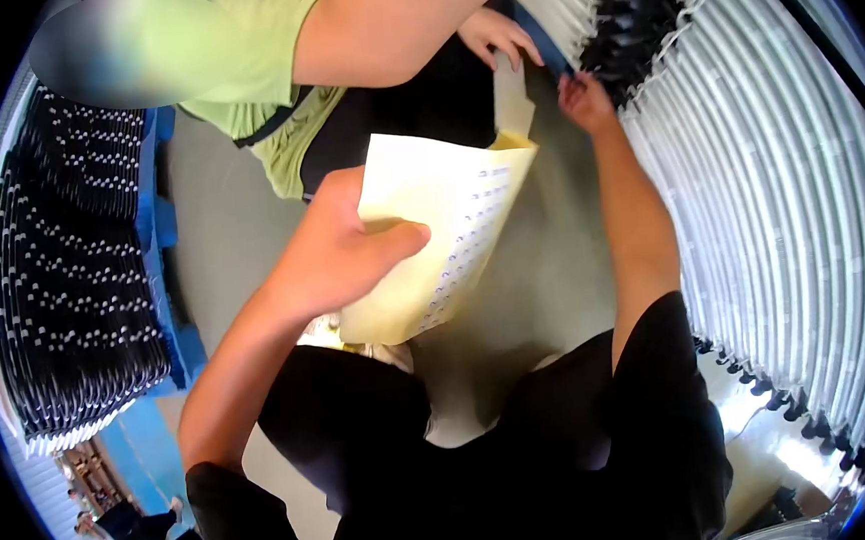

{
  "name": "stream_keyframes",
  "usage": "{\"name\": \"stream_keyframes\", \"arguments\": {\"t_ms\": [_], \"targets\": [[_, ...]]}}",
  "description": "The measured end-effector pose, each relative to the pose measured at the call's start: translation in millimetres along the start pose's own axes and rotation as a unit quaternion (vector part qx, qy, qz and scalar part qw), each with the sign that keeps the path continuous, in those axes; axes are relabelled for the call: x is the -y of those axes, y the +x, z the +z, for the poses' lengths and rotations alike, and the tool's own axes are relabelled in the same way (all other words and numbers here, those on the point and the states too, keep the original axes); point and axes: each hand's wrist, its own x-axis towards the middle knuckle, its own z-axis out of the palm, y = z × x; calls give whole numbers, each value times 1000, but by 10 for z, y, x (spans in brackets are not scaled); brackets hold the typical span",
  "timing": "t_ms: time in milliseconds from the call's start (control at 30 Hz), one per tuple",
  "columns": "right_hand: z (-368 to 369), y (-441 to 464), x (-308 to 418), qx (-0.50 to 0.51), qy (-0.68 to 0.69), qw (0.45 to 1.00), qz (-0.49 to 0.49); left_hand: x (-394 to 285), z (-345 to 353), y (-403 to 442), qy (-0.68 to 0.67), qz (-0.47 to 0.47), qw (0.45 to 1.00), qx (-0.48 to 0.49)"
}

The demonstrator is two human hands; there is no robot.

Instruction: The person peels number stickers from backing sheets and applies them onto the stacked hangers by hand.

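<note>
My left hand (356,250) grips a pale yellow sheet of paper (440,229), thumb on its face and the other fingers behind it. Rows of small blue marks run along the sheet's right side, and its far end curls over. My right hand (589,103) reaches forward to the stack of wrapped white tubes (747,178), close to its black end parts (627,41). Its fingers are curled together; whatever lies between them is too small to make out.
A co-worker in a light green shirt (236,43) leans in ahead; their hand (501,36) is at a pale paper strip (511,94). Stacked black tubes (80,244) stand on a blue pallet (165,239) at left. Other people (135,537) are at lower left.
</note>
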Motion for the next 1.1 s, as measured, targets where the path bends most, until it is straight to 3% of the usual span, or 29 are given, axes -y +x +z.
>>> {"name": "stream_keyframes", "arguments": {"t_ms": [33,67,133,167,233,300,367,433,467,567,600,667,867,967,1100], "targets": [[-127,-115,101,3,-284,958,25,85,-85,63,-2,-14,999,31],[-277,-204,-16,-2,-538,840,69,89,-142,81,-10,-11,999,31],[135,-964,47,47,-760,635,129,142,-182,16,-63,-2,998,26],[297,-1222,158,105,-795,574,168,201,-217,46,-55,6,998,30],[480,-1690,254,179,-785,589,72,291,-221,105,-78,-12,997,26],[896,-2412,140,222,-722,655,-14,313,-199,220,-94,-11,995,27],[1027,-2773,-187,298,-589,724,-202,326,-115,280,-135,-30,990,14],[1268,-3030,-395,321,-595,636,-372,312,-25,322,-167,-31,985,19],[1330,-3082,-515,317,-591,639,-376,291,30,330,-160,-32,986,22],[1366,-3084,-696,256,-551,609,-510,200,136,377,-106,32,991,71],[1312,-3052,-735,250,-547,606,-520,170,154,404,-98,40,991,78],[1261,-2999,-785,235,-471,694,-491,124,191,434,-81,40,993,76],[1230,-3008,-778,213,-455,709,-495,164,336,462,-33,96,995,28],[1156,-3012,-794,223,-415,771,-429,208,386,411,8,142,990,-1],[1110,-3051,-802,251,-402,769,-428,240,446,401,6,170,985,-2]]}}
